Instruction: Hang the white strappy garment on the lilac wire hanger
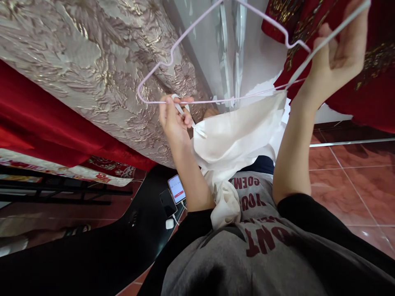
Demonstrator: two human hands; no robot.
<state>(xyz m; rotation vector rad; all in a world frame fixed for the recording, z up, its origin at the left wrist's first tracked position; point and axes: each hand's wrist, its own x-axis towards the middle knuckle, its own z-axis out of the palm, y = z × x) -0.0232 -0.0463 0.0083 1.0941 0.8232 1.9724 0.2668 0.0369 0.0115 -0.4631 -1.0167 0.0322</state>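
A white garment with thin straps hangs in front of my body, its lower part bunched against my shirt. Above it a pale pink clothes hanger spans the gap between my hands. My left hand is closed around the hanger's bottom bar at its left corner, with a narrow white strap looped at the fingers. Raised at the upper right, my right hand stretches a second white strap upward past the hanger's right end. Its fingertips reach the top of the picture.
Champagne-coloured textured fabric hangs at left, red cloth with gold decoration at right. A black surface at lower left carries two phones and a small white case. Beyond it, someone's sandalled foot shows. Reddish tiles cover the floor.
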